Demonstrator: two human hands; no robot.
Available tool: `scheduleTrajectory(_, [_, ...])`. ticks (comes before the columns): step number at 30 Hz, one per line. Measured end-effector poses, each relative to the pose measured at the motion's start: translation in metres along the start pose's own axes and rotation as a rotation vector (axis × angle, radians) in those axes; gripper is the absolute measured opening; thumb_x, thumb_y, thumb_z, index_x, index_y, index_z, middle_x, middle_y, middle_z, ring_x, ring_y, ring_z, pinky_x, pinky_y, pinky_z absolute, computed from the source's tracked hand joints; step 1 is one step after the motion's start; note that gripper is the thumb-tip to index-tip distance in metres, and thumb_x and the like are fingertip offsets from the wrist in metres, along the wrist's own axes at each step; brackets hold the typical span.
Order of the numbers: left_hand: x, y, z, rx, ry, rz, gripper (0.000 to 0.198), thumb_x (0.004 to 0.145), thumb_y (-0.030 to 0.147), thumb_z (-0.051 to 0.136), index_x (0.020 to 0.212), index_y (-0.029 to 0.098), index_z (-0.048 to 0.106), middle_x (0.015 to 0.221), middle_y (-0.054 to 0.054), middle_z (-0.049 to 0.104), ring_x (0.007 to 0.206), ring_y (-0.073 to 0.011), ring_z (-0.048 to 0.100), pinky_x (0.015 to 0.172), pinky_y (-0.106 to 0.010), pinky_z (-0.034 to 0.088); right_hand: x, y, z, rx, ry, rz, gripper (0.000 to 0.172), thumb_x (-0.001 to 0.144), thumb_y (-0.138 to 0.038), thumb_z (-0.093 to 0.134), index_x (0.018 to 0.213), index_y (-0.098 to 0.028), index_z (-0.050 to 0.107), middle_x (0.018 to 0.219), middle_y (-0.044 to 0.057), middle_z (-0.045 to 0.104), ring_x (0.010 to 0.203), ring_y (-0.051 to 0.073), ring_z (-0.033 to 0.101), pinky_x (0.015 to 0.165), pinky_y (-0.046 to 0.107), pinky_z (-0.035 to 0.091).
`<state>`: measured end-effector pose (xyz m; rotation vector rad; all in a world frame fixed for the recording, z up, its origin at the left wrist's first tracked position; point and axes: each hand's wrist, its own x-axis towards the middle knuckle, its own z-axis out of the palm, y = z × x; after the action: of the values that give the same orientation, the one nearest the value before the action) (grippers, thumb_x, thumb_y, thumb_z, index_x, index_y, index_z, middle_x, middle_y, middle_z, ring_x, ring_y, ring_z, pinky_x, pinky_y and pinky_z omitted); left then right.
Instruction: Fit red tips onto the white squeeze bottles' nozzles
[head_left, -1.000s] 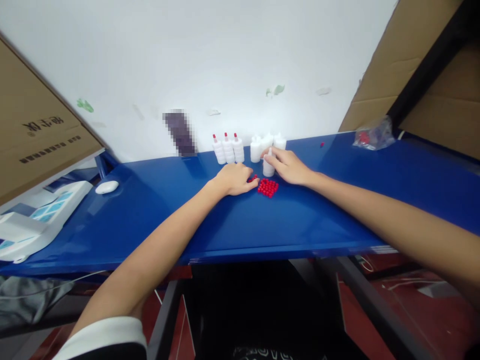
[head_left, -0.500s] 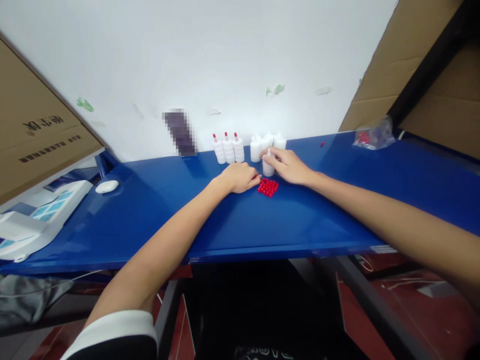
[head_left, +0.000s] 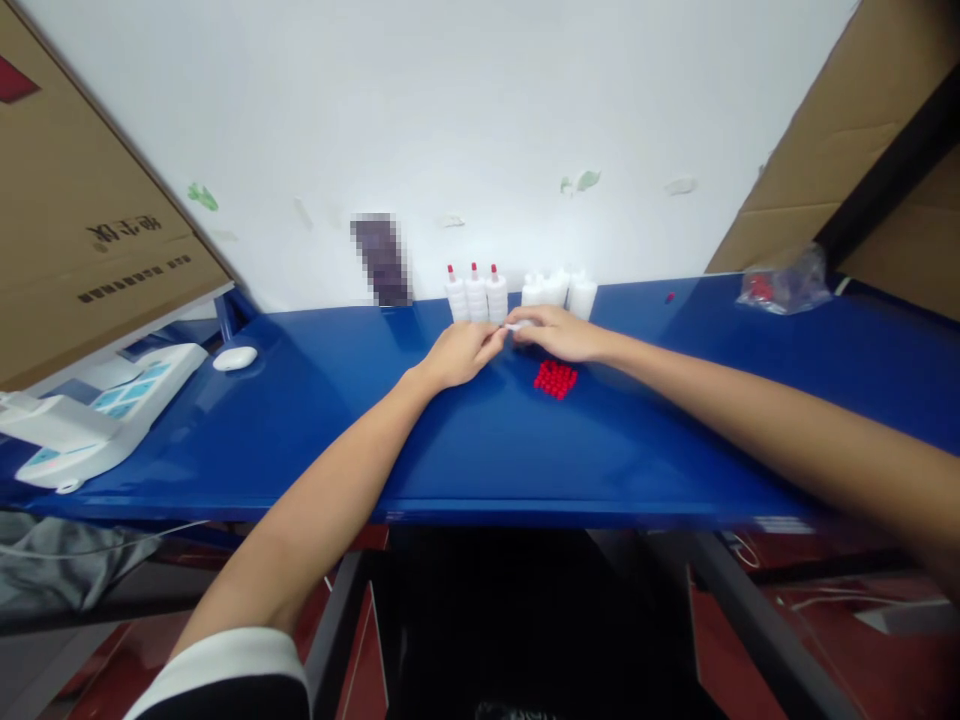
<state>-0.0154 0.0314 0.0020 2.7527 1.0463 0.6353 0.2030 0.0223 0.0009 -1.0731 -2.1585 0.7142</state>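
Observation:
My right hand (head_left: 559,332) is closed around a white squeeze bottle (head_left: 521,325), tipped over so that its nozzle points left. My left hand (head_left: 463,352) has thumb and finger pinched together at the nozzle's tip; whatever they hold is too small and hidden to make out. Below my right hand lies a pile of small red caps (head_left: 556,380). Behind my left hand stand three white bottles with red tips (head_left: 476,298). Several white bottles without red tips (head_left: 582,296) stand behind my right hand, partly covered by it.
The blue table (head_left: 480,450) meets a white wall. A clear bag with red pieces (head_left: 784,285) and one loose red cap (head_left: 670,297) lie at the right. Leftward are a white rounded case (head_left: 235,358), a white device (head_left: 112,420) and a cardboard box (head_left: 97,210).
My left hand has moved away from the red caps to the bottle's nozzle. The bottle in my right hand has gone from upright to tilted left. The whole view has shifted slightly.

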Motion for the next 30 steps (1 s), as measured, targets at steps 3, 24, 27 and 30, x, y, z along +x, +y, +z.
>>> scheduleTrajectory(3, [-0.001, 0.002, -0.004, -0.066, 0.132, -0.015, 0.045, 0.106, 0.039, 0.034, 0.076, 0.017, 0.060, 0.068, -0.001, 0.060, 0.061, -0.0133, 0.048, 0.064, -0.029, 0.031, 0.001, 0.000, 0.005, -0.054, 0.082, -0.041, 0.021, 0.084, -0.032, 0.059, 0.098, -0.023, 0.072, 0.111, 0.009, 0.071, 0.105, 0.030, 0.066, 0.102, 0.048, 0.049])
scheduleTrajectory(24, [0.002, 0.018, -0.001, -0.052, 0.088, 0.074, 0.045, 0.108, 0.040, 0.037, 0.090, 0.016, 0.070, 0.072, -0.004, 0.066, 0.062, -0.0137, 0.052, 0.064, -0.028, 0.032, -0.015, -0.005, 0.007, 0.310, -0.025, -0.011, 0.019, 0.090, -0.039, 0.057, 0.089, -0.021, 0.062, 0.083, 0.002, 0.057, 0.079, 0.019, 0.050, 0.081, 0.037, 0.042])
scheduleTrajectory(27, [0.002, 0.020, -0.002, -0.004, 0.088, 0.068, 0.045, 0.108, 0.039, 0.038, 0.090, 0.016, 0.071, 0.070, -0.004, 0.066, 0.059, -0.0137, 0.050, 0.062, -0.028, 0.030, -0.014, -0.007, 0.004, 0.406, -0.022, 0.030, 0.016, 0.086, -0.036, 0.060, 0.085, -0.021, 0.062, 0.084, 0.003, 0.060, 0.081, 0.020, 0.053, 0.082, 0.037, 0.043])
scheduleTrajectory(30, [0.002, 0.024, -0.004, 0.063, 0.070, 0.056, 0.044, 0.107, 0.039, 0.038, 0.093, 0.016, 0.073, 0.072, -0.006, 0.068, 0.060, -0.0151, 0.052, 0.061, -0.029, 0.029, -0.014, -0.009, 0.002, 0.465, -0.035, 0.033, 0.015, 0.085, -0.035, 0.059, 0.082, -0.021, 0.063, 0.085, 0.004, 0.064, 0.086, 0.021, 0.056, 0.088, 0.037, 0.045])
